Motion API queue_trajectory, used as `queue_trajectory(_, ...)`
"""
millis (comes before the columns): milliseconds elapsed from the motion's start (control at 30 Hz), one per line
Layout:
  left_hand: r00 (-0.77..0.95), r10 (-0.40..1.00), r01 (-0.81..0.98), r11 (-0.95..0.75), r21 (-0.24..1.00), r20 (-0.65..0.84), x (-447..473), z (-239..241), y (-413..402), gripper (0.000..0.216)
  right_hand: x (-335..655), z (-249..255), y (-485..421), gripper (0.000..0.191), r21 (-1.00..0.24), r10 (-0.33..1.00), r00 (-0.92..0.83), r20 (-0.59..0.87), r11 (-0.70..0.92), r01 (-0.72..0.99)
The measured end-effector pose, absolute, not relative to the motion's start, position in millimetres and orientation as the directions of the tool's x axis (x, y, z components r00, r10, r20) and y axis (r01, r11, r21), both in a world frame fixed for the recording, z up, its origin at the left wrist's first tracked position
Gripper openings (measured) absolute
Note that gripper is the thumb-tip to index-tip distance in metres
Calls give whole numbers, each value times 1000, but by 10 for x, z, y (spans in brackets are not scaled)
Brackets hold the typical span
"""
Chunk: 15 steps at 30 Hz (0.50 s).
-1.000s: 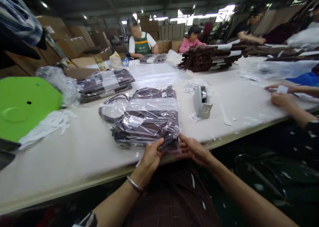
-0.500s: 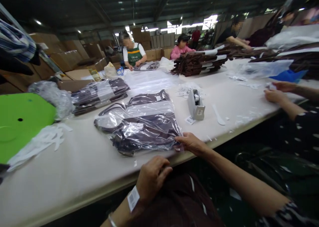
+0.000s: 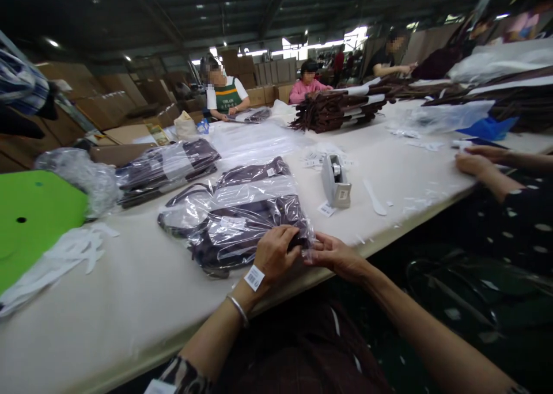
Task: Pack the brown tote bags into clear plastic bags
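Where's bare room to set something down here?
Bare tabletop lies between the white glove and bagged garment; another patch between the white strip and co-worker's hands, scraps along its near edge. Crowded: the bag's near-right corner, at left hand and right hand; behind it, clear plastic sheets.

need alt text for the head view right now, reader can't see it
A person's left hand and right hand touch the near right corner of a clear plastic bag of dark folded fabric on a pale table. A grey tape dispenser stands to its right; another dark stack lies behind.
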State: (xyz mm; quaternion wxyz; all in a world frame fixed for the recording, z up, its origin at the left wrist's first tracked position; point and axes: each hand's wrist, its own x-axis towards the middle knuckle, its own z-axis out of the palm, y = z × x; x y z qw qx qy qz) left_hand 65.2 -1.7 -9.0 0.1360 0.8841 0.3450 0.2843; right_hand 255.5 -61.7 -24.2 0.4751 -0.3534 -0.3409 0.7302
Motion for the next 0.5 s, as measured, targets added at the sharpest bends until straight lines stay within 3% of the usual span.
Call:
queue_trajectory(267,596,685,606,-726,326,418,726,-136,51,14,2263,-468,-509,58,-885,959,106,-261,-194,-424)
queue_trajectory(500,665,627,593,-773,223,406,690,-217,-2,23,2116,-493,-417,41,-932,912,298,-283,-188,-309)
